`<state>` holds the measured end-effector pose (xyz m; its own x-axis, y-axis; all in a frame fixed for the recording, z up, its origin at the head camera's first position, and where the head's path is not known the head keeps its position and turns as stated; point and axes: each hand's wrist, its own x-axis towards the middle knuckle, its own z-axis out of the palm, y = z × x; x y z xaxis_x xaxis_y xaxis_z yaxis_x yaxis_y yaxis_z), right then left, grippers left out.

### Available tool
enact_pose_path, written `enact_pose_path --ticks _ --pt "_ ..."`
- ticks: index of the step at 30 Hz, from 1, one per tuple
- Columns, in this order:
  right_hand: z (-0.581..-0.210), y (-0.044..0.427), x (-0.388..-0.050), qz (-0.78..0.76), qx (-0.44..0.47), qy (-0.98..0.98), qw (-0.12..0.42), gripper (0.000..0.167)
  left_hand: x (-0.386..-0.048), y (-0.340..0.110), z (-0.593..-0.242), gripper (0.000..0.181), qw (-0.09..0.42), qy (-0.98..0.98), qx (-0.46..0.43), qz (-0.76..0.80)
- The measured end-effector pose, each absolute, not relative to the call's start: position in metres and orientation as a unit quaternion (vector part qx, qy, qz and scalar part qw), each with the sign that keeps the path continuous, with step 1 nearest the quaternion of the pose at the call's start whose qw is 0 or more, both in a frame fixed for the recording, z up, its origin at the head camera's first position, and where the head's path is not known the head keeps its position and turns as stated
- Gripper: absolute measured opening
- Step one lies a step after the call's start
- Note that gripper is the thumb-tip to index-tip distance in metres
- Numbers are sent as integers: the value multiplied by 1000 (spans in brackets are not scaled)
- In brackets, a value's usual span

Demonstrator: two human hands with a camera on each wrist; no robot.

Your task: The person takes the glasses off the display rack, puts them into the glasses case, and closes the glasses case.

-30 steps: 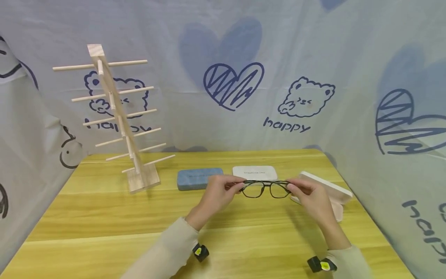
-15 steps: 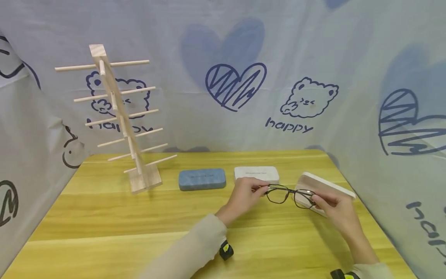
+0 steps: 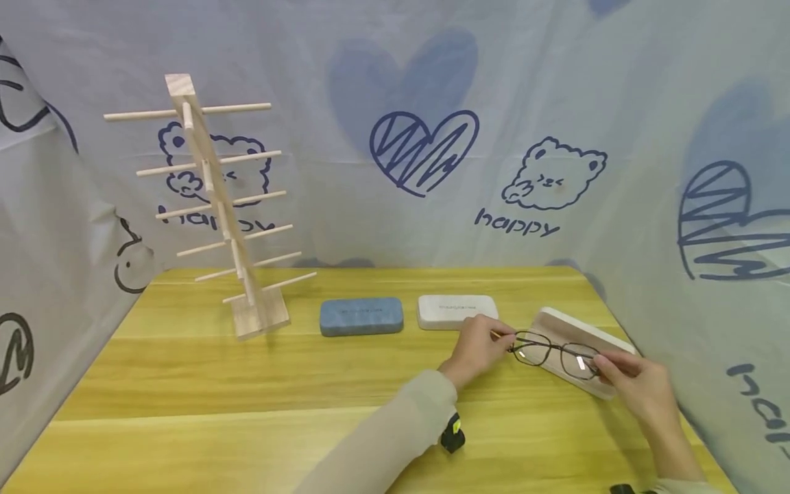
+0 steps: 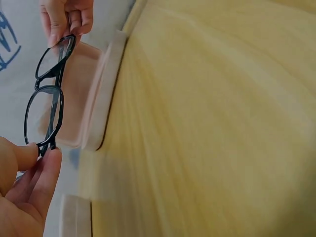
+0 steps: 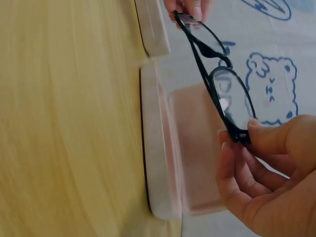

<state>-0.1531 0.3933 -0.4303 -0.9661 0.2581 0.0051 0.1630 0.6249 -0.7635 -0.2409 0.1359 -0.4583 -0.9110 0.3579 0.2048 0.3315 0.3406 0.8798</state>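
A pair of black-framed glasses [image 3: 557, 348] is held level between both hands, its temples folded behind the lenses. My left hand [image 3: 480, 348] pinches one end of the frame between thumb and fingers. At the other end my right hand [image 3: 644, 387] pinches the frame in the same manner. Just behind and below the glasses lies an open glasses case [image 3: 580, 385], pale outside. Its pink lining [image 5: 195, 148] shows in the right wrist view. The glasses are above the case and partly cover it in the head view.
A shut white glasses case [image 3: 455, 310] lies behind my left hand, with a shut blue glasses case [image 3: 361, 317] to its left. A wooden display rack [image 3: 212, 171] with several pegs stands at the table's back left. Printed cloth [image 3: 308, 226] hangs around the wooden table [image 3: 216, 391].
Both hands have moved right and slightly toward me, carrying the glasses from in front of the white case to over the open case. The head view has shifted slightly.
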Motion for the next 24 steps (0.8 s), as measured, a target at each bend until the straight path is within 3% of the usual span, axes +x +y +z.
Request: enact_pose_path --ticks 13,24 --pt "-441 419 -157 425 -200 -883 17 49 -240 174 -469 12 22 840 173 513" --pt "-450 424 -161 414 -191 -890 17 46 -247 180 -476 14 -1 865 192 463"
